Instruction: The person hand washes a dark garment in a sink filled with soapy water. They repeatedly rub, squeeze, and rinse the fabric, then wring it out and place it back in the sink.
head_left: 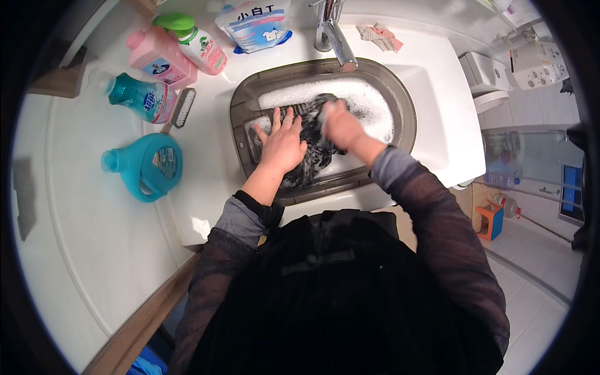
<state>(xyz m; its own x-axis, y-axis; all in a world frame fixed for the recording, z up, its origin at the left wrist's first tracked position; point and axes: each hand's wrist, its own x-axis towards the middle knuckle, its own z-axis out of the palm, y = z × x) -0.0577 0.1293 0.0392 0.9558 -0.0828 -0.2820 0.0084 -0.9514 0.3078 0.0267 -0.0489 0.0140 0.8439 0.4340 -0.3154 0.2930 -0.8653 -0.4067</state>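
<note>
Your dark top (pixel 350 294) fills the lower middle of the head view, closest to the camera, with your two sleeves reaching forward from either side of it. Your left hand (pixel 283 149) lies palm down with its fingers spread wide, over the ribbed part (pixel 289 113) of a grey-brown washbasin (pixel 405 109) and beside a soaked black cloth (pixel 314 145). Your right hand (pixel 342 127) is on that cloth, fingers curled and blurred; whether they grip it, you cannot tell. The cloth is bunched inside the basin, between and under your hands, with white suds (pixel 370 100) around it.

Above the basin's far rim you have a chrome faucet (pixel 340 49), and to its right a crumpled pink-and-grey rag (pixel 381 37). Along the left side of the white table (pixel 206 187) stand a turquoise jug (pixel 164 170), a teal-capped bottle (pixel 142 99), a pink bottle (pixel 169 59), a green-topped pump bottle (pixel 203 51) and a blue-and-white pouch (pixel 256 26). A scrubbing brush (pixel 183 109) rests just beside the teal-capped bottle.
</note>
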